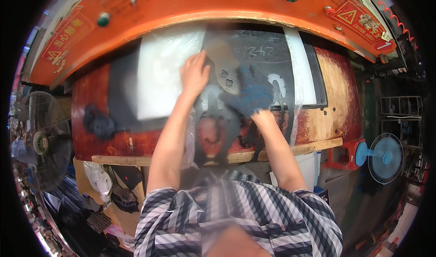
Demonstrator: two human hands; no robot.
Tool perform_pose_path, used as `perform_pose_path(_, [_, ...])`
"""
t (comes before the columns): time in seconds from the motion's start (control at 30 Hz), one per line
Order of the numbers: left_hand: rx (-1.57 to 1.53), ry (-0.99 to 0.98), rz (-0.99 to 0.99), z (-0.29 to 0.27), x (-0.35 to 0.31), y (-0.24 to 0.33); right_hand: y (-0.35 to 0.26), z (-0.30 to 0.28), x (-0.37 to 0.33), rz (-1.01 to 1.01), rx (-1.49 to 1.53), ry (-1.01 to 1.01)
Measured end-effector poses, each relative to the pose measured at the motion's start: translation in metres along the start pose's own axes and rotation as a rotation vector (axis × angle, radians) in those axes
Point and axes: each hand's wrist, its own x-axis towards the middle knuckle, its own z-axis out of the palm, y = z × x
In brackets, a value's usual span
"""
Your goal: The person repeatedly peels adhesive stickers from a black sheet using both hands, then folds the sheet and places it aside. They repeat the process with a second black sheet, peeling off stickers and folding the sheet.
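Note:
A black sheet (268,59) with pale chalk marks lies on the worktable under the orange machine. Its near part has curved cut-outs, and reddish board shows through some of them. My bare left hand (194,75) rests with fingers stretched out at the sheet's left edge, partly over a white board (159,75). My right hand (250,91) wears a dark blue glove and is over the sheet's middle, smeared by motion. Whether it holds anything is unclear. Between the hands is a brownish sole-shaped patch (222,66) with small dark clover-like marks.
The orange machine beam (204,7) crosses the far side, with green knobs and warning labels. A second white board (302,71) lies at the right. A crumpled dark glove-like bundle (99,121) sits on the left. Fans stand left (41,141) and right (386,157).

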Motion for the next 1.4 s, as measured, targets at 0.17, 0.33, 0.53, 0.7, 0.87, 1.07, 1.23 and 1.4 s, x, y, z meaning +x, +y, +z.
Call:
perform_pose_path(0.17, [-0.035, 0.112, 0.057, 0.0, -0.006, -0.006, -0.01, 0.017, 0.036, 0.015, -0.003, -0.212])
perform_pose_path(0.33, [-0.025, 0.158, 0.038, 0.0, -0.008, -0.01, 0.028, 0.019, 0.033, 0.213, 0.598, -0.072])
perform_pose_path(0.53, [-0.029, 0.157, 0.031, 0.002, -0.007, -0.006, 0.061, 0.004, -0.004, 0.579, 0.75, 0.231])
perform_pose_path(0.7, [-0.084, 0.154, 0.009, 0.0, -0.007, -0.005, 0.042, 0.005, -0.017, 0.572, 0.41, 0.246])
perform_pose_path(0.87, [-0.074, 0.152, 0.023, 0.0, -0.007, -0.007, -0.001, 0.02, -0.01, 0.479, 0.039, 0.221])
perform_pose_path(1.07, [-0.079, 0.152, 0.037, 0.002, -0.009, -0.007, -0.038, 0.03, 0.004, 0.553, -0.287, 0.117])
perform_pose_path(1.23, [-0.125, 0.101, 0.0, 0.002, -0.006, -0.007, -0.049, 0.037, 0.007, 0.543, -0.275, 0.129])
perform_pose_path(1.4, [-0.144, 0.119, 0.027, 0.003, -0.008, -0.009, -0.028, 0.041, -0.001, 0.478, -0.232, 0.169])
